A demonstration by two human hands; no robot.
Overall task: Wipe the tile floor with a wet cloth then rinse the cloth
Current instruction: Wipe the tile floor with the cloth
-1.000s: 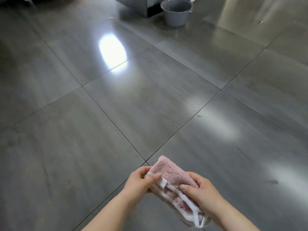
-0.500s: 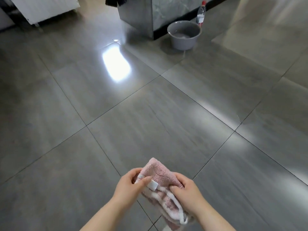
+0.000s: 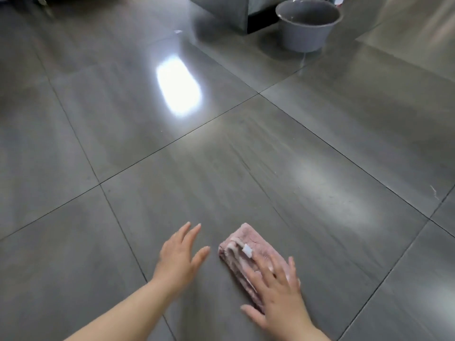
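Observation:
A folded pink cloth (image 3: 243,249) with white trim and a small white tag lies flat on the grey tile floor (image 3: 246,156) near the bottom middle. My right hand (image 3: 275,294) rests palm down on the cloth's near half, fingers spread and flat. My left hand (image 3: 181,254) hovers just to the left of the cloth, fingers apart, holding nothing. A grey bucket (image 3: 307,24) stands far off at the top right.
A dark cabinet or counter base (image 3: 221,11) stands beside the bucket at the top. A bright light reflection (image 3: 178,87) shines on the glossy tiles. Dark grout lines cross the floor.
Both hands held the folded cloth in the air before. Now the cloth lies on the floor under my right palm, and my left hand has let go.

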